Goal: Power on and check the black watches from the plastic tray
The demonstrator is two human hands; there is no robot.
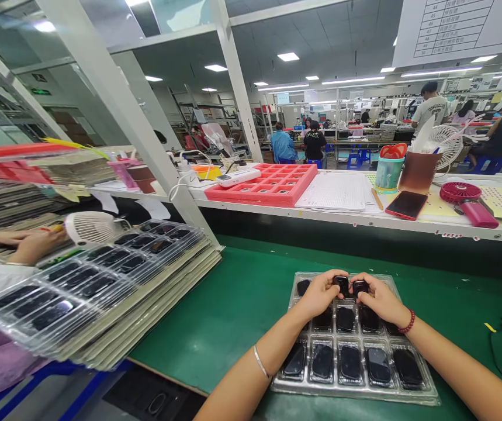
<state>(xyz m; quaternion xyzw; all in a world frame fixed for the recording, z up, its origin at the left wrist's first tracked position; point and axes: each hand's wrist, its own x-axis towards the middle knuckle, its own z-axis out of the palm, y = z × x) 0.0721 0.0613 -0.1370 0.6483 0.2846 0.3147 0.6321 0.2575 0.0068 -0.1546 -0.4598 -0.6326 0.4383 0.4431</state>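
Observation:
Over the far part of a clear plastic tray (pixel 356 393), both my hands are raised close together. My left hand (pixel 319 294), wearing a metal bangle on its wrist, pinches a small black smartwatch body (pixel 342 284) between thumb and fingers. Another black smartwatch body (pixel 360 287) is gripped by my right hand (pixel 380 299), which has a dark red bead bracelet. Below them, the tray's pockets hold several similar black smartwatch bodies (pixel 350 361) with glossy faces. My forearms and hands cover some pockets.
The tray lies on a green bench mat (pixel 215 304). To the left, a stack of filled trays (pixel 145 304) overhangs the edge beside a co-worker's hands (pixel 35 242). A shelf ahead bears a red foam tray (pixel 272 184), phone (pixel 406 204) and handheld fan (pixel 467 202). A cable (pixel 494 351) lies right.

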